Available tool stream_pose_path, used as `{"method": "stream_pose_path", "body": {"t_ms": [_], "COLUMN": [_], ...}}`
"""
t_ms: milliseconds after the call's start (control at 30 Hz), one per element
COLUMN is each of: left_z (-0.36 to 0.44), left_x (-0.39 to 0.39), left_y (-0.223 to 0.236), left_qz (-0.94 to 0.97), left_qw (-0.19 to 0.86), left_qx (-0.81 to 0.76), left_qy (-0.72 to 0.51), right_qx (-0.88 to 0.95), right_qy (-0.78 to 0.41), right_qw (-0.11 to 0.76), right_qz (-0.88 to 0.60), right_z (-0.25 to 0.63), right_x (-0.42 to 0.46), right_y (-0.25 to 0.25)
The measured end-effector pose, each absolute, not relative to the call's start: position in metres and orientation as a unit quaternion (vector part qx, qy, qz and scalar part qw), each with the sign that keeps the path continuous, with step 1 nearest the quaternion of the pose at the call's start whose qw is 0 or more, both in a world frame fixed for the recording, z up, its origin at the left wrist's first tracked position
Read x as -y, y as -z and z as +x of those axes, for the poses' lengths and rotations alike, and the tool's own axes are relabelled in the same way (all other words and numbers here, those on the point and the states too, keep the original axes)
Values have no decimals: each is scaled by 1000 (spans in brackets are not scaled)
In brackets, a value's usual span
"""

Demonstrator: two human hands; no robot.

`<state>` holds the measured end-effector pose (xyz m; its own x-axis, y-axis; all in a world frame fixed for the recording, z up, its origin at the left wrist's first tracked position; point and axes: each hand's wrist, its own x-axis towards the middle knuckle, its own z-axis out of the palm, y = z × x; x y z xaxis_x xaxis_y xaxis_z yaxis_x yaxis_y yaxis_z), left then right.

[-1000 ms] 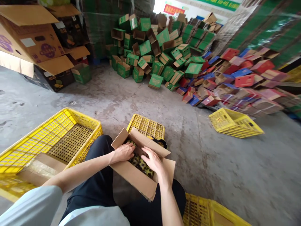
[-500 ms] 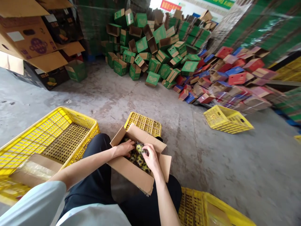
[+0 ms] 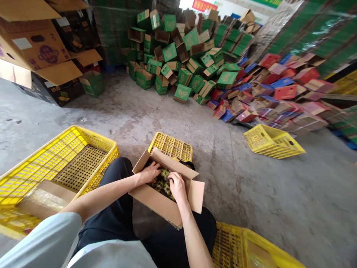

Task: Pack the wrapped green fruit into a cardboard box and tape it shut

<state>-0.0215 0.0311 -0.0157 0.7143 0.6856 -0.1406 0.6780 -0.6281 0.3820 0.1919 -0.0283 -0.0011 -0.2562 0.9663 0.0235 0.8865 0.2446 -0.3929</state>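
Observation:
A brown cardboard box (image 3: pixel 158 206) with raised flaps rests tilted across my lap. Inside lie several yellow-green, dark-spotted packs (image 3: pixel 164 174) that look shiny, as if in clear wrap; their exact kind is unclear. My left hand (image 3: pixel 150 173) reaches into the box's left end, fingers a little apart and resting on the packs, its thumb hidden. Toward the right side of the box, my right hand (image 3: pixel 177 186) has its fingers curled onto the end of one pack.
A yellow crate (image 3: pixel 96 130) holding a taped carton (image 3: pixel 46 199) stands at my left. Ahead sits an upturned yellow crate (image 3: pixel 171 145), with another crate (image 3: pixel 273 141) farther right. One more crate (image 3: pixel 242 230) is by my right knee. Piled green boxes (image 3: pixel 182 93) and red boxes (image 3: pixel 286 92) lie beyond.
My right hand has gone from loosely extended fingers to a curled grip on a pack. The pack between my hands rose into sight, then settled lower. My left hand stays inside the box.

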Motion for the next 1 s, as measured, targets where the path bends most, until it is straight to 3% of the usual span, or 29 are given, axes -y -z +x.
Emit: {"method": "stream_pose_path", "body": {"t_ms": [267, 567, 1000], "left_z": [-27, -9, 3], "left_x": [-21, -39, -27], "left_y": [9, 22, 23], "left_qz": [921, 948, 942], "left_qw": [202, 179, 184], "left_qx": [-333, -260, -279], "left_qy": [-34, 46, 40], "right_qx": [760, 714, 724], "right_qy": [-170, -207, -168], "right_qw": [45, -164, -160], "right_qz": [-626, -649, -649], "right_z": [215, 206, 208], "right_x": [29, 47, 45], "right_y": [-10, 0, 6]}}
